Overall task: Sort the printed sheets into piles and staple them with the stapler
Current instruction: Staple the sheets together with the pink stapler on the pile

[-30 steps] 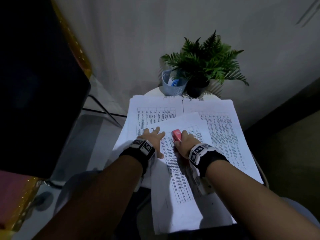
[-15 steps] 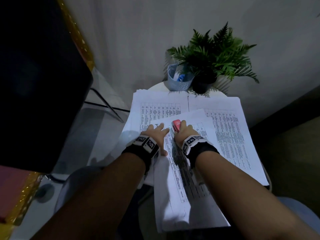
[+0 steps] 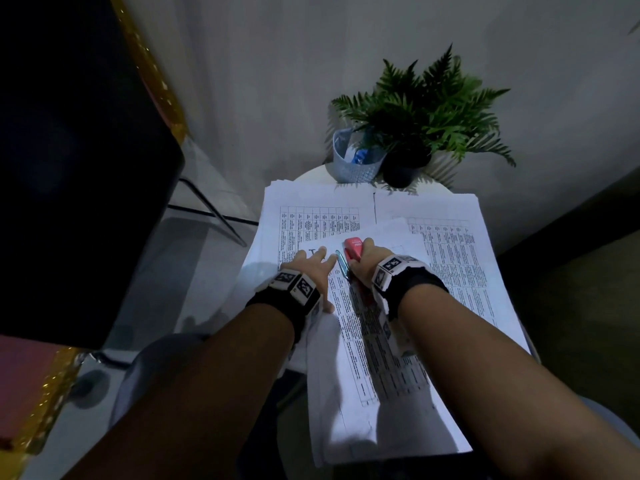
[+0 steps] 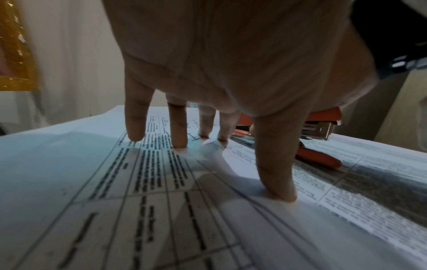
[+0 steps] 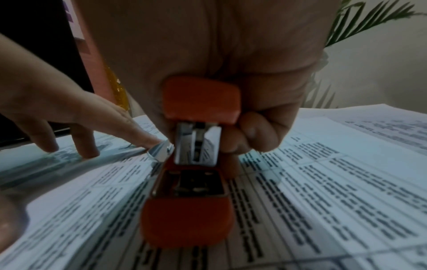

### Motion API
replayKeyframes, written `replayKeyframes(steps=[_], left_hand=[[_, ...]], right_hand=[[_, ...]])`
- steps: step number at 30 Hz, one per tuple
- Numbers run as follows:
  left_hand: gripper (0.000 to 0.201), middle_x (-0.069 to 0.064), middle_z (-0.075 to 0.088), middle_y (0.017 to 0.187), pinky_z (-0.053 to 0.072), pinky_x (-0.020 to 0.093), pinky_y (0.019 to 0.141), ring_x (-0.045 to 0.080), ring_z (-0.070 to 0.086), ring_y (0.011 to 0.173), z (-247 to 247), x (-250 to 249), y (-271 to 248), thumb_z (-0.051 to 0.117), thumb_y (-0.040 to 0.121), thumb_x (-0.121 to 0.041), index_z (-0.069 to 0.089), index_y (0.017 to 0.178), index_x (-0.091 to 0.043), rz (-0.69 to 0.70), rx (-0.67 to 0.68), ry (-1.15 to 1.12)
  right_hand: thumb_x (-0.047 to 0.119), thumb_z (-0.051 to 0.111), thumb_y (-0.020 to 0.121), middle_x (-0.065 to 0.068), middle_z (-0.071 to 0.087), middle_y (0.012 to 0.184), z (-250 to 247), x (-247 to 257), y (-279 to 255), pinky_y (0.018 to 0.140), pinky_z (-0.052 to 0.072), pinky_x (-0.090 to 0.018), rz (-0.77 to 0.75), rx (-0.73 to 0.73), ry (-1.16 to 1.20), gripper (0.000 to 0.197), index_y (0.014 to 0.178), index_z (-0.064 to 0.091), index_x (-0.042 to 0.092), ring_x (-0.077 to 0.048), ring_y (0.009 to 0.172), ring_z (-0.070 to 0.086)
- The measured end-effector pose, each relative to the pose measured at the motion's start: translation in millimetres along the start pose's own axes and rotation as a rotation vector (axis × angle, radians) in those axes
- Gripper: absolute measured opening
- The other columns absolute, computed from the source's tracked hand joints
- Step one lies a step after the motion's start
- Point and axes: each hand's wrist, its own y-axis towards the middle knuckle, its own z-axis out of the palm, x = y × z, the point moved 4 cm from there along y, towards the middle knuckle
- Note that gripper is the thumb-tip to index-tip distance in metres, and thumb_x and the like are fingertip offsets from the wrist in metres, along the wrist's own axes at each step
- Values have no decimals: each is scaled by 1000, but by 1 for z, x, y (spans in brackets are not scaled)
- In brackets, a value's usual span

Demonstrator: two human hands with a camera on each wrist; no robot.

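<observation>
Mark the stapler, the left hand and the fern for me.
stapler [image 5: 187,219], right wrist view, on its orange base.
left hand [image 3: 313,268], head view, on its back.
fern [image 3: 433,109], head view, on the fronds.

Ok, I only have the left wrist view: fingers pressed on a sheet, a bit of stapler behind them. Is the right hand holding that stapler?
Observer: Yes. The right hand grips the stapler, fingers curled round its top. Its base sits on the top sheet.
Operator: Anything else near the fingertips?
Observer: A blue paper clip lies on that sheet between the left hand and the stapler.
Operator: Any other piles?
Observer: A left pile and a right pile lie side by side, partly under the top sheet.
</observation>
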Motion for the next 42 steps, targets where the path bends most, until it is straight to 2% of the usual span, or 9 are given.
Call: replayKeyframes(steps=[10,16,21,24,27,30,35,39,42], left_hand=[[106,-8,-6,158,26,55,109,32,3,144,-2,0,0,71,76,-48,-3,150,-29,-8,-1,-13],[105,-7,-4,158,26,54,108,31,5,143,-3,-1,0,71,76,-48,-1,150,-28,-7,1,-2],[105,-8,-2,158,28,52,107,30,8,143,0,0,3,72,74,-50,2,150,-30,-4,-36,5],[91,-5,15,155,28,51,106,27,21,139,-4,1,5,68,74,-53,20,146,-27,2,-91,-16],[58,2,40,133,34,47,103,26,39,123,-13,6,9,61,79,-51,44,127,-23,-11,-265,-98],[54,4,38,129,43,43,95,27,45,116,-17,11,11,65,80,-40,42,123,-18,-55,-351,-201],[82,9,40,135,41,44,96,29,39,125,-24,14,15,73,73,-47,32,136,-15,-155,-275,-107],[60,11,40,134,40,42,97,30,39,125,-32,15,17,63,83,-42,42,131,-13,-215,-258,-107],[50,11,44,140,39,33,98,28,46,125,-32,13,14,56,92,-30,43,136,-10,-154,-337,-380]], right_hand=[[34,44,94,-14,60,113,0,-4,5,76,39,-34,0,5,-46,43,125,36,6,-33,101,59],[44,43,90,-15,60,115,2,-8,10,92,45,-45,9,23,-51,47,121,37,9,-35,101,58],[35,43,95,-15,61,109,4,-8,2,78,42,-37,-9,18,-27,40,123,34,8,-33,92,58],[37,43,95,-14,60,103,0,-21,-6,75,40,-34,-38,35,-46,40,123,32,11,-28,80,52],[36,43,96,-9,56,94,-11,-50,-14,73,39,-32,-1,-3,-58,39,124,33,12,-25,78,51],[36,44,96,-14,60,107,-22,-84,-18,80,45,-35,101,-70,-33,44,129,33,10,-29,87,57],[37,50,93,-20,59,118,-34,-131,-21,92,45,-40,259,-141,55,50,128,35,6,-36,106,58],[36,51,91,-22,59,116,-38,-146,-23,83,42,-35,280,-163,89,44,120,39,4,-36,104,58],[41,51,91,-20,58,118,-39,-147,-23,84,41,-33,293,-167,97,51,123,41,2,-34,106,58]])
